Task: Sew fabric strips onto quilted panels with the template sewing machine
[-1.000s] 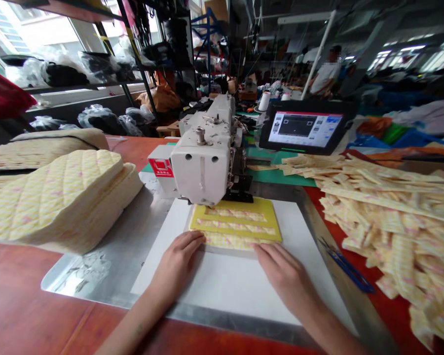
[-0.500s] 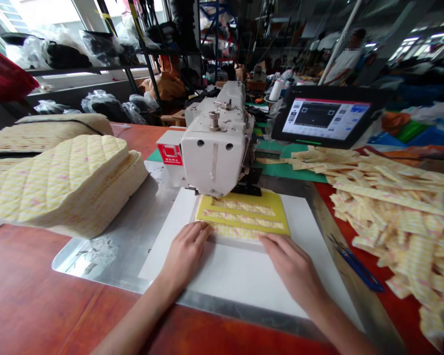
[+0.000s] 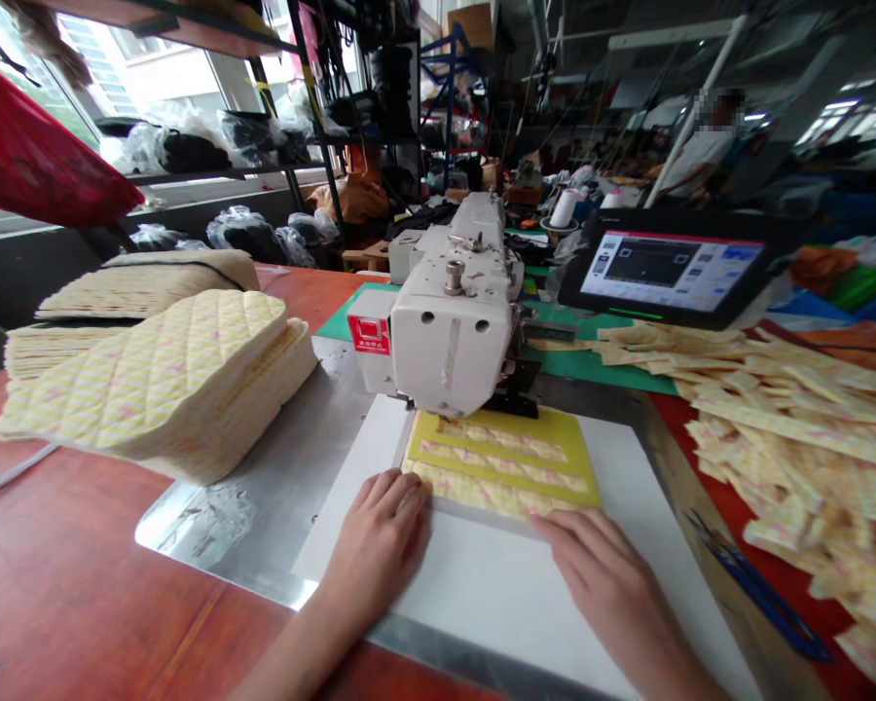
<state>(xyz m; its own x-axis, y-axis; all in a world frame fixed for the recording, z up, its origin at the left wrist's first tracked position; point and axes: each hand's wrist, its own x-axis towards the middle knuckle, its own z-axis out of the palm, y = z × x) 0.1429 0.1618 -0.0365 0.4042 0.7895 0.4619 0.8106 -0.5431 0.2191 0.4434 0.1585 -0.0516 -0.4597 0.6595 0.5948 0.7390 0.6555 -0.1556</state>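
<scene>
My left hand (image 3: 378, 531) is at the near left corner of a piece of yellow checked quilted fabric (image 3: 474, 490), its fingers bent and close together on the edge. On the near right edge, my right hand (image 3: 602, 565) has its fingertips closed on the same fabric; both thumbs are mostly hidden. Over the fabric lies a yellow slotted template (image 3: 582, 448), with fabric strips showing through the slots. Both rest on a white sheet (image 3: 474, 574), their far edge under the head of a sewing machine (image 3: 449, 355).
Thick stacks of quilted pieces (image 3: 190, 360) stand at the left. On the right lie a heap of fabric strips (image 3: 781, 438) and blue-handled thread snips (image 3: 766, 594). A control screen (image 3: 672, 268) stands behind. Farther back is a person (image 3: 701, 156).
The camera view has shifted, so the whole scene sits lower and farther right. Both hands stay at the near edge of the fabric, and the left fingers look slightly more bent.
</scene>
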